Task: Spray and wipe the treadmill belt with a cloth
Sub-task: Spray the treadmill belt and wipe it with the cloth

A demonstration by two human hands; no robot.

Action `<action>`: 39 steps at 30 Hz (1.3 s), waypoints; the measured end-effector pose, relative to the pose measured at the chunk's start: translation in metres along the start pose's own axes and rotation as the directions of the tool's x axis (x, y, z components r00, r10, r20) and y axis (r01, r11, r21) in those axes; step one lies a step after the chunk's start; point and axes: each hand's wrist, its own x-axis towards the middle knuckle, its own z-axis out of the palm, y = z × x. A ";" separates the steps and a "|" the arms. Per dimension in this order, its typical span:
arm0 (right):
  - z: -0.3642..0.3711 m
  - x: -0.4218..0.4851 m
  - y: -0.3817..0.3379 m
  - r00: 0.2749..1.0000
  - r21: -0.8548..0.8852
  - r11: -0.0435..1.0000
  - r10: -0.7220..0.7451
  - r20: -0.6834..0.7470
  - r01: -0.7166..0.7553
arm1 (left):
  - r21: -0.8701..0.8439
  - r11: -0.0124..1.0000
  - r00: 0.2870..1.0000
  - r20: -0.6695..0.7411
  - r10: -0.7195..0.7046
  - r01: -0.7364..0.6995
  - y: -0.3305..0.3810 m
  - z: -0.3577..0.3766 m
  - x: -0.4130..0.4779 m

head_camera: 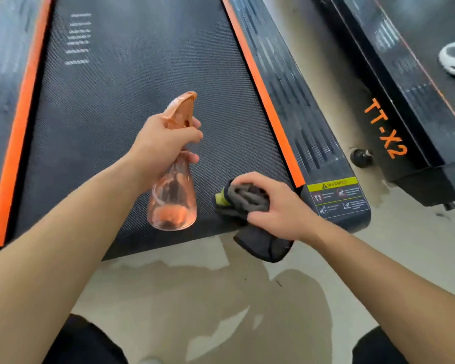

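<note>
— Both hands were busy when I looked over. What did you make of the grip on the spray bottle [172, 185]?

— The left hand [163, 145] was wrapped round its neck, a finger curled at the trigger, the nozzle aimed away up the treadmill belt [121, 82]. I'd say it was held above the belt like that so the mist would land on the stretch ahead rather than on the cloth.

— And the cloth [247, 203]?

— Bunched up dark grey under the right hand [276, 206], which was clenched on it and pressing it down at the near end of the belt, close to the orange strip [263, 101] on that side. One loose corner hung off the back edge over the floor [221, 298].

— Why start there, do you think?

— My guess is that the person was crouched at the rear, so the nearest corner was the easy place to begin, working forward after each spray. The side rail [294, 82] with its warning sticker [338, 197] sat just beside the cloth, so a wide stroke could stray onto it.

— Was the belt wet?

— I couldn't tell; the weave looked evenly dark
</note>
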 end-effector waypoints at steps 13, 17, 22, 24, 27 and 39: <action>0.027 0.060 0.047 0.962 -0.780 0.565 0.120 -0.244 -0.268 | 0.059 0.995 0.997 -0.004 -0.077 0.077 -0.015 -0.003 0.007; 0.003 0.099 0.061 0.981 -0.818 0.547 0.033 -0.192 -0.178 | 0.037 0.997 0.998 0.007 -0.065 0.065 -0.018 0.004 0.013; -0.007 0.164 0.054 0.952 -0.774 0.554 0.175 -0.251 -0.306 | 0.041 0.998 0.999 0.012 -0.049 0.048 -0.016 0.012 0.006; -0.005 0.153 0.049 0.951 -0.781 0.543 0.188 -0.247 -0.310 | 0.021 0.998 0.998 0.020 -0.056 0.056 -0.009 0.011 0.001; 0.005 0.097 0.050 0.979 -0.820 0.537 0.060 -0.197 -0.198 | -0.013 0.998 0.998 0.029 -0.055 0.055 0.001 0.009 -0.006; 0.017 0.023 0.046 0.945 -0.729 0.664 -0.105 -0.310 -0.166 | 0.025 0.997 0.997 0.020 -0.069 0.069 -0.002 0.005 -0.066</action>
